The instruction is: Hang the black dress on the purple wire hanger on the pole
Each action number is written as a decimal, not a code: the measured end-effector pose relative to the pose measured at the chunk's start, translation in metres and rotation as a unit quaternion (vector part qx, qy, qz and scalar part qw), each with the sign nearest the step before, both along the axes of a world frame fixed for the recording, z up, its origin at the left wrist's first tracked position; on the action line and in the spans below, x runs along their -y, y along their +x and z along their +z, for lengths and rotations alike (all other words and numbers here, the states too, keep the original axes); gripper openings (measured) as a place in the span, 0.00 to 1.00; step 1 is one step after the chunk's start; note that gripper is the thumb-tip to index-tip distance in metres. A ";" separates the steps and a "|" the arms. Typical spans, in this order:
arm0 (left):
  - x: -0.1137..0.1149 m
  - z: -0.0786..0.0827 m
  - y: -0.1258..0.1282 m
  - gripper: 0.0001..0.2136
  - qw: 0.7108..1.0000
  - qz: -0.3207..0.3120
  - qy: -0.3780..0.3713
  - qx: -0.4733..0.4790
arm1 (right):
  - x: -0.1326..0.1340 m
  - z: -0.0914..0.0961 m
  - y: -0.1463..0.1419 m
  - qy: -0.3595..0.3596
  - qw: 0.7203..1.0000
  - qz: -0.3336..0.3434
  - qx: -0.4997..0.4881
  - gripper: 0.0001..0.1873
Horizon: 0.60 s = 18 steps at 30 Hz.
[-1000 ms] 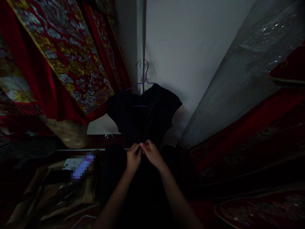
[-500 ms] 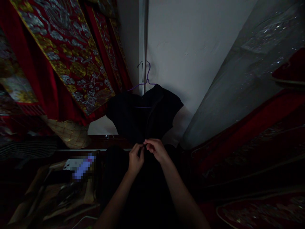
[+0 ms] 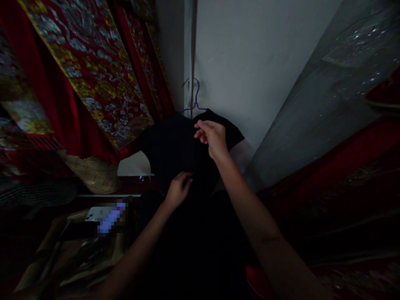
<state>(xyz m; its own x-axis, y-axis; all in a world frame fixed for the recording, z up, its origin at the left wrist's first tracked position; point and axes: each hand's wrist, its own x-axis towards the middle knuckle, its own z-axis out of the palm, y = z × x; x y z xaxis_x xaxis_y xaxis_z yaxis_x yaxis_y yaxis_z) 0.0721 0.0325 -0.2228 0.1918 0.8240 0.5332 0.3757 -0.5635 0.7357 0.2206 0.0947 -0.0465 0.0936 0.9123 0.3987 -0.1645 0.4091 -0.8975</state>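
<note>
A black dress [image 3: 170, 146] hangs on a purple wire hanger [image 3: 194, 104] against a white wall. My left hand [image 3: 178, 191] pinches the dress fabric at its waist, along the middle seam. My right hand [image 3: 212, 137] is raised near the collar, fingers pinched together on something small at the seam, likely a zipper pull; it is too dark to tell. The lower part of the dress is lost in shadow between my arms.
Red garments with gold and silver embroidery [image 3: 93, 79] hang at the left. A grey sequined cloth [image 3: 328, 83] and more red embroidered fabric [image 3: 343, 166] hang at the right. Papers and a pale flat object [image 3: 93, 214] lie on a low surface at the lower left.
My right hand has risen from the waist of the dress to near the collar along the middle seam. My left hand stayed at the waist, shifting slightly up.
</note>
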 end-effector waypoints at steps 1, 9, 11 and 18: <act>-0.006 0.023 0.000 0.13 0.999 0.005 0.034 0.015 | 0.004 -0.004 0.000 0.022 0.999 -0.011 0.026 0.16; -0.065 0.176 0.008 0.09 0.965 0.009 0.252 -0.078 | 0.006 -0.001 0.015 0.111 0.985 -0.031 0.126 0.17; -0.071 0.189 0.010 0.07 0.958 0.007 0.260 -0.120 | -0.004 -0.004 0.014 0.116 0.983 -0.046 0.137 0.15; -0.090 0.194 -0.056 0.13 0.949 0.135 0.268 0.099 | -0.012 -0.084 -0.002 -0.072 0.993 -0.016 0.097 0.15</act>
